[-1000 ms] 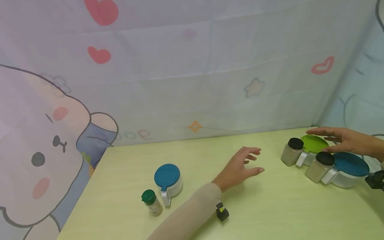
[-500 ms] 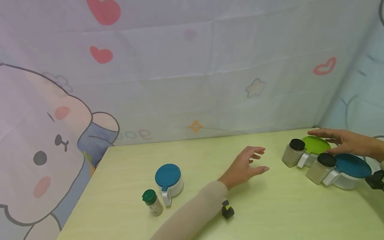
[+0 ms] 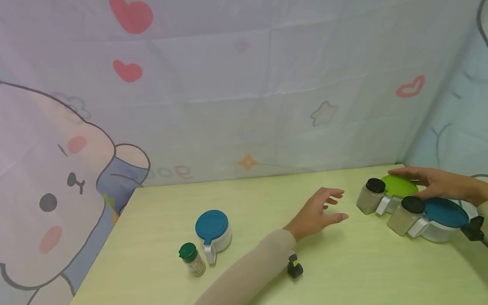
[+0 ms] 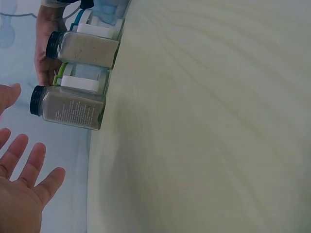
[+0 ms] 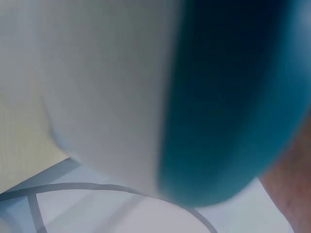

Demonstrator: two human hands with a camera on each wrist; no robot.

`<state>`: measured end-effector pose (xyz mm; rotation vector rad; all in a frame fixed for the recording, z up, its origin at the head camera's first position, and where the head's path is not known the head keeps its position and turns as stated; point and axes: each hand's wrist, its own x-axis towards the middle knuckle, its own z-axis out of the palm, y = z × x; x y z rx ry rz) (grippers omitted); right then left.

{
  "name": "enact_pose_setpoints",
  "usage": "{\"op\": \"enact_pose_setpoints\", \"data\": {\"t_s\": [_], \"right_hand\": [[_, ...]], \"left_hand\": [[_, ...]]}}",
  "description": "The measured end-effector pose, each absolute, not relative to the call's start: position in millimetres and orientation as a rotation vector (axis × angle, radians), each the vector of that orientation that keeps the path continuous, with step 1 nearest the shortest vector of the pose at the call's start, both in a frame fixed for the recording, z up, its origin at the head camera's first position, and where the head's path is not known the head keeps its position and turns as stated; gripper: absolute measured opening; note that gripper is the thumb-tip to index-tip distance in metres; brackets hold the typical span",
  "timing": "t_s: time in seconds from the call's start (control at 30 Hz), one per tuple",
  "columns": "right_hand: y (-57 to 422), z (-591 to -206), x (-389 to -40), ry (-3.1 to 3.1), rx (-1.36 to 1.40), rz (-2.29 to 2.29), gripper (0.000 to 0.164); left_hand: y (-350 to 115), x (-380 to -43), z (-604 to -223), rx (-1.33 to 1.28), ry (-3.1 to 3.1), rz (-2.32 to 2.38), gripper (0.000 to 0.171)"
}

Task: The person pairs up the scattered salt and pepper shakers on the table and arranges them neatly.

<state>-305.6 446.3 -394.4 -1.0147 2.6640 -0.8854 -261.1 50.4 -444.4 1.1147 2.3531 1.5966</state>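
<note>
My right hand reaches over the green-lidded jar, its fingers and thumb spread across the lid; a firm grip is not shown. A blue-lidded jar stands just below this hand and fills the right wrist view as a blurred blue lid. Beside the handles of these jars stand two black-capped spice bottles, the far bottle and the near bottle. My left hand hovers left of them, holding nothing, thumb apart from its fingers. In the left wrist view its fingers are spread near the printed bottle.
On the left of the pale yellow table stand another blue-lidded jar with a white handle and a green-capped shaker. A printed cloth hangs behind the table's back edge, and another cloth hangs at the right.
My left hand has drifted to the right, towards the black-capped bottles. My right hand has come down slightly closer to the green lid. The jars and bottles have stayed in place.
</note>
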Motion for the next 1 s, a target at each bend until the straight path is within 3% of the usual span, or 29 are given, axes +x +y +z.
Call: {"op": "enact_pose_setpoints", "data": {"t_s": [0.37, 1.0], "right_hand": [[448.5, -398.8, -305.3, 2.71, -0.87, -0.817, 0.079], [434.1, -382.1, -301.8, 2.697, -0.805, -0.734, 0.076]], "left_hand": [[64.9, -266.7, -446.8, 1.141, 2.389, 1.541, 0.057], [78.0, -276.8, -450.3, 1.094, 2.432, 1.488, 0.058]]}}
